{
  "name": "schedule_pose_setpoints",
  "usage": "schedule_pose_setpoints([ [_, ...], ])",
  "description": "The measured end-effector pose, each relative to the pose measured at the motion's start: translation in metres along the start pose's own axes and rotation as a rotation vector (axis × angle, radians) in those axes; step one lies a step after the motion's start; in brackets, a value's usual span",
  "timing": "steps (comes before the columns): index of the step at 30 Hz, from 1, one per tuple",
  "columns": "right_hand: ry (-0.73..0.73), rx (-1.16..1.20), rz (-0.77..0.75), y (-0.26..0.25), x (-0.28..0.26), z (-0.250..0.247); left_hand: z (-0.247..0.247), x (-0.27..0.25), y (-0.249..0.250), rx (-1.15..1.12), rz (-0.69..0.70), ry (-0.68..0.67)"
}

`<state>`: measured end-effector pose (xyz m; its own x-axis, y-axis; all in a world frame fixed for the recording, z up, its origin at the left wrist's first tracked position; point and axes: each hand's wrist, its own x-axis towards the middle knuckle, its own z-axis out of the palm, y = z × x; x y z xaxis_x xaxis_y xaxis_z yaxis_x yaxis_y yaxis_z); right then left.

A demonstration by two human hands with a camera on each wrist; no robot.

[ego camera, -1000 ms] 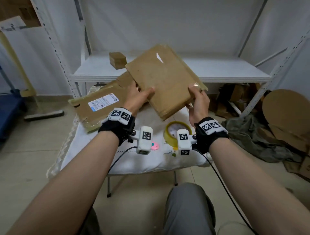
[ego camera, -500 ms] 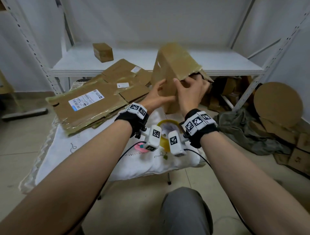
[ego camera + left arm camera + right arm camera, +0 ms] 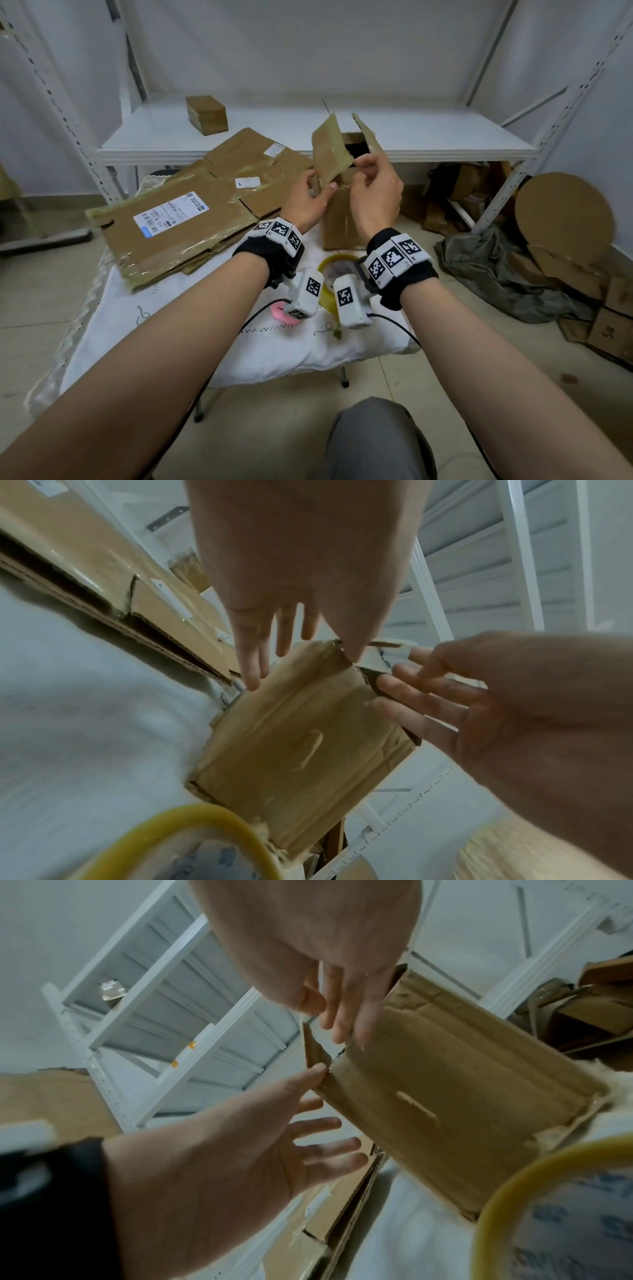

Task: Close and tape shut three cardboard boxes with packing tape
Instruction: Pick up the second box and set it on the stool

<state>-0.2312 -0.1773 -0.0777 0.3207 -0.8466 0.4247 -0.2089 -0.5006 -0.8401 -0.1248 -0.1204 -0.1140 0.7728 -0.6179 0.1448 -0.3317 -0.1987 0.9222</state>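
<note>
Neither grip is closed firmly: the left hand (image 3: 306, 202) pinches the raised left flap (image 3: 330, 152) of the upright box (image 3: 342, 219) between thumb and fingers, while the right hand (image 3: 375, 195) hovers with loosely spread fingers at the right flap (image 3: 368, 135), contact uncertain. This narrow box stands on the cloth-covered counter (image 3: 191, 329), just behind the tape roll (image 3: 334, 270). Risk: a push on the flaps could tip the unbraced box over; the worn, creased flaps may spring open before tape is applied.
</note>
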Motion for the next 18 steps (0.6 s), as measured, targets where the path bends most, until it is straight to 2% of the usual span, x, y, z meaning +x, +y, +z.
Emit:
schedule_pose_setpoints([
  [3, 0.115, 0.028, 0.013, 0.001, 0.006, -0.006, 0.003, 0.001, 0.005, 0.057, -0.082, -0.029],
  [6, 0.148, -0.034, 0.022, 0.006, 0.014, -0.012, 0.003, 0.001, 0.011, 0.132, -0.071, -0.002],
  [9, -0.014, -0.229, 0.152, 0.017, 0.022, -0.009, 0.001, 0.003, 0.014, 0.179, -0.099, -0.011],
  [12, -0.221, -0.132, 0.307, 0.024, 0.023, -0.004, 0.000, 0.005, 0.017, 0.250, -0.072, -0.030],
  [18, -0.284, -0.170, 0.222, 0.019, 0.015, 0.002, -0.008, 0.012, 0.016, 0.208, -0.064, -0.020],
])
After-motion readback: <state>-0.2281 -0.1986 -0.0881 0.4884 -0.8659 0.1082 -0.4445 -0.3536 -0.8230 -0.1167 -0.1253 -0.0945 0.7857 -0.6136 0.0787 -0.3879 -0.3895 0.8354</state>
